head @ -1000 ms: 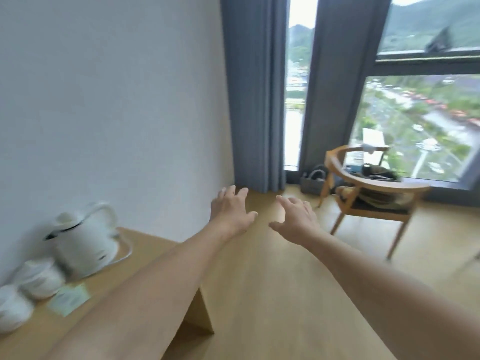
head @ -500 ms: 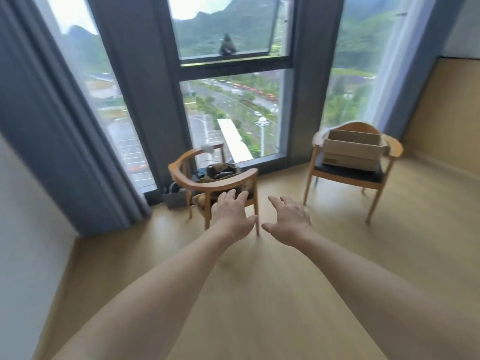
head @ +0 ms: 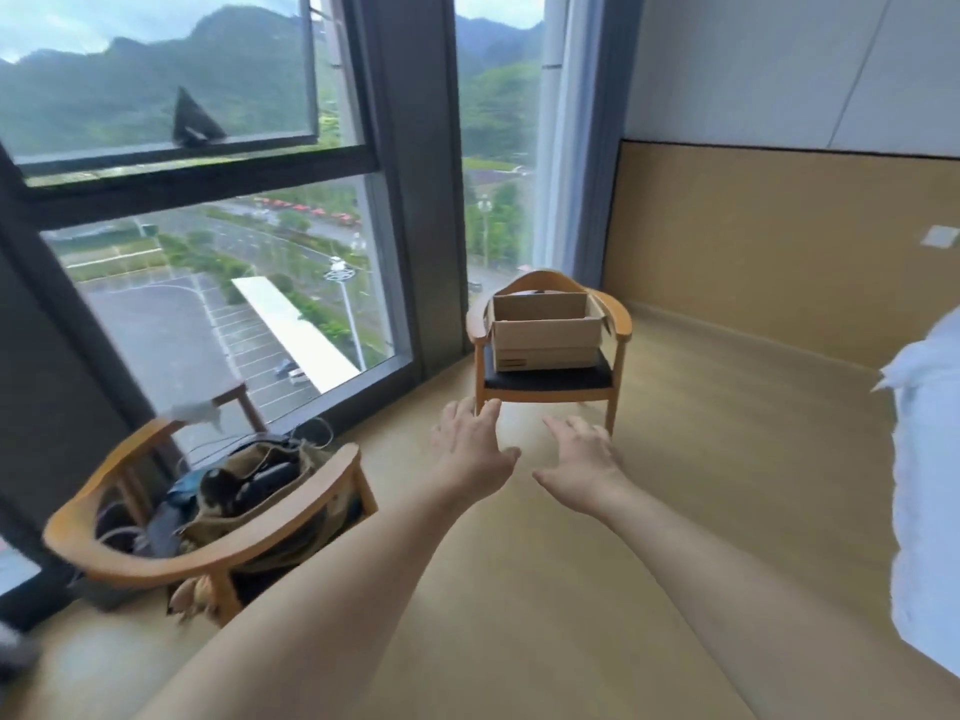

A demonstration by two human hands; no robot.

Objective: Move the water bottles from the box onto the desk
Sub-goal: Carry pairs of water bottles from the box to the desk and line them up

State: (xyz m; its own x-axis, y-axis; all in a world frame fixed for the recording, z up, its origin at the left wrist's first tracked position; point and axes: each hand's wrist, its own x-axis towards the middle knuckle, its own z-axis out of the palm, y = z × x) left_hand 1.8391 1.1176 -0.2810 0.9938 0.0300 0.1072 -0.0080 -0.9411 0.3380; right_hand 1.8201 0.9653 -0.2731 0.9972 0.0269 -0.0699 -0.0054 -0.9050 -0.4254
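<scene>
Both arms reached forward over a wooden floor, the left hand [head: 470,449] and right hand [head: 582,462] side by side, fingers spread and empty. At twelve o'clock, well beyond them, an open cardboard box [head: 545,330] sat on a wooden chair [head: 618,324]; its contents were hidden. At eight o'clock stood another chair [head: 208,558] holding bags.
</scene>
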